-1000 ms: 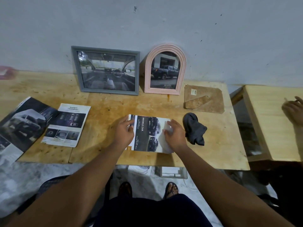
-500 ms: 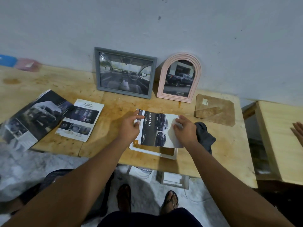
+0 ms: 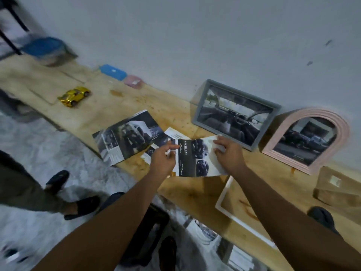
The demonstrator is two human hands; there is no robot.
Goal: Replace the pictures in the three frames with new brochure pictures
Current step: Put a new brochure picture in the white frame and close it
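The picture (image 3: pixel 195 158) of dark cars is up in the air, just over the front edge of the table (image 3: pixel 136 102). Two hands hold it, one at each end. The left hand (image 3: pixel 163 159) pinches the left end with its thumb and fingers. The right hand (image 3: pixel 228 155) has its fingers bent over the right end; its thumb is hidden, but I think it is under the paper. The paper is thin and bends a bit, so I think two hands are used to keep it flat and not crease it.

The white frame (image 3: pixel 223 193) lies flat by the front edge, just right of the picture and under the right arm. You can see the wood of the table through it, so it looks empty. I think it lies flat so the picture can be laid into it. The brown board (image 3: pixel 336 186) near the right end may be its back, put aside for now. A dark cloth (image 3: pixel 322 218) lies near it.

The grey frame (image 3: pixel 197 106) and the pink frame (image 3: pixel 344 133) stand at the back edge and lean on the wall (image 3: pixel 195 36). Each has a car picture in it. They look done, so the white frame seems to be the last one.

The brochure (image 3: pixel 127 137) lies open left of the hands, near the front edge, with a leaflet (image 3: pixel 175 133) beside it.
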